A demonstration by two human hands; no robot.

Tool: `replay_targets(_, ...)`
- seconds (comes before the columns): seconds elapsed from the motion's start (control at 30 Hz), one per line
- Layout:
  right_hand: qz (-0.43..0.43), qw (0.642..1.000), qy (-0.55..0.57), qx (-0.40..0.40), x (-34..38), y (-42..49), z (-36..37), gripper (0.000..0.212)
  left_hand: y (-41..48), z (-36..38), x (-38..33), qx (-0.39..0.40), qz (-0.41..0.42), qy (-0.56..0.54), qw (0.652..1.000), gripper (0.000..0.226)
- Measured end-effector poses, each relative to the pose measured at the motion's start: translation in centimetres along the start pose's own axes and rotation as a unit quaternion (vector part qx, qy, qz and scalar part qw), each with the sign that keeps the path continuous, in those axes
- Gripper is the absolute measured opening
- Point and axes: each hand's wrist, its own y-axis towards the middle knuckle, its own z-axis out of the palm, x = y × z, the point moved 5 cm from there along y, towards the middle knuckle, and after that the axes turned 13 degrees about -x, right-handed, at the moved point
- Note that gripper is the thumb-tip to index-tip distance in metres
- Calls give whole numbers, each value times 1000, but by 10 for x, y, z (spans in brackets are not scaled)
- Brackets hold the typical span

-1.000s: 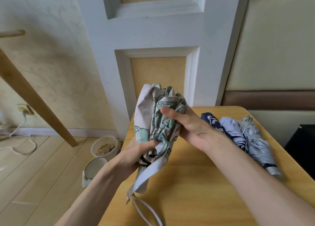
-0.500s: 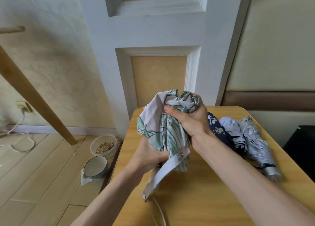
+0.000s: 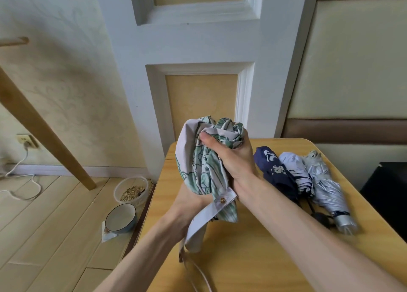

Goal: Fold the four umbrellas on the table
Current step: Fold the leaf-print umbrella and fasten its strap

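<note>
I hold a grey umbrella with a green leaf print [image 3: 204, 170] upright above the wooden table [image 3: 259, 252]. My right hand [image 3: 233, 157] grips its bunched canopy near the top, thumb across the cloth. My left hand [image 3: 187, 206] holds it from below, mostly hidden behind the fabric. Its closing strap with a brass snap [image 3: 222, 200] hangs loose toward me. To the right lie three folded umbrellas side by side: a navy one [image 3: 275, 173], a pale lilac one [image 3: 297, 173] and a silver one [image 3: 328, 188].
Left of the table, on the wood floor, stand a plastic tub of grain [image 3: 132, 190] and a blue-rimmed bowl [image 3: 120, 218]. A slanted wooden leg [image 3: 44, 133] and a white cable [image 3: 22, 181] lie further left. A dark object [image 3: 387, 195] sits beyond the table's right edge.
My right hand has closed round the top of the canopy and twisted it tighter. The strap has swung up and to the right, showing its snap. The three folded umbrellas have not moved.
</note>
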Motion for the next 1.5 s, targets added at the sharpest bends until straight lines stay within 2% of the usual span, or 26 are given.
replay_targets(0.07,6,997,-33,65,3,3,-1,76,1,-6,1,-4,-4,-18,1000,34)
replay_targets(0.1,4,993,-66,94,4,5,-4,88,2,-10,-1,-7,-4,-13,1000,38)
replay_targets(0.17,7,978,-168,125,6,8,-12,129,6,-20,-3,-22,-9,-15,1000,46)
replay_targets(0.2,6,967,-219,128,8,10,-18,139,7,-23,-4,-27,-18,-25,999,53)
replay_targets(0.23,-3,959,-251,133,10,14,-24,132,8,-27,-5,-30,-27,-29,999,59)
replay_targets(0.3,-25,952,-275,136,17,19,-34,90,8,-33,-4,-33,-46,-23,998,64)
replay_targets(0.37,-63,952,-276,117,21,26,-47,54,10,-40,-3,-47,-69,-38,996,54)
replay_targets(0.4,-75,955,-269,102,23,29,-53,46,12,-43,0,-57,-86,-48,993,49)
replay_targets(0.57,-112,973,-197,35,31,41,-83,38,16,-54,10,-88,-145,-72,983,40)
replay_targets(0.7,-127,982,-143,1,38,36,-98,28,17,-50,10,-94,-132,-88,983,53)
replay_targets(0.73,-102,985,-139,12,35,33,-99,32,16,-47,10,-91,-127,-85,984,53)
replay_targets(0.8,-2,982,-169,83,20,31,-101,46,17,-43,9,-92,-115,-75,986,44)
replay_targets(0.87,69,954,-236,170,2,27,-102,53,19,-44,9,-114,-109,-77,984,35)
replay_targets(0.9,70,947,-255,181,-3,29,-106,57,21,-48,9,-126,-103,-76,984,33)
replay_targets(0.93,61,953,-250,158,-6,35,-109,58,23,-51,9,-137,-100,-73,983,33)
replay_targets(1.0,27,970,-220,98,-5,44,-115,47,27,-56,9,-151,-89,-73,982,34)
replay_targets(1.1,-38,975,-205,80,-3,47,-109,25,29,-56,10,-171,-76,-74,980,32)
replay_targets(1.17,-76,975,-193,75,-5,45,-104,25,29,-54,12,-181,-74,-71,978,31)
replay_targets(1.27,-90,970,-211,82,-8,38,-97,39,30,-50,12,-181,-68,-59,979,28)
replay_targets(1.37,-31,971,-200,130,-10,38,-101,43,31,-49,9,-180,-52,-54,981,29)
replay_targets(1.43,57,965,-163,199,-9,32,-103,41,31,-49,8,-181,-53,-65,980,29)
replay_targets(1.5,118,958,-135,225,-8,26,-104,38,31,-50,8,-177,-60,-80,979,26)
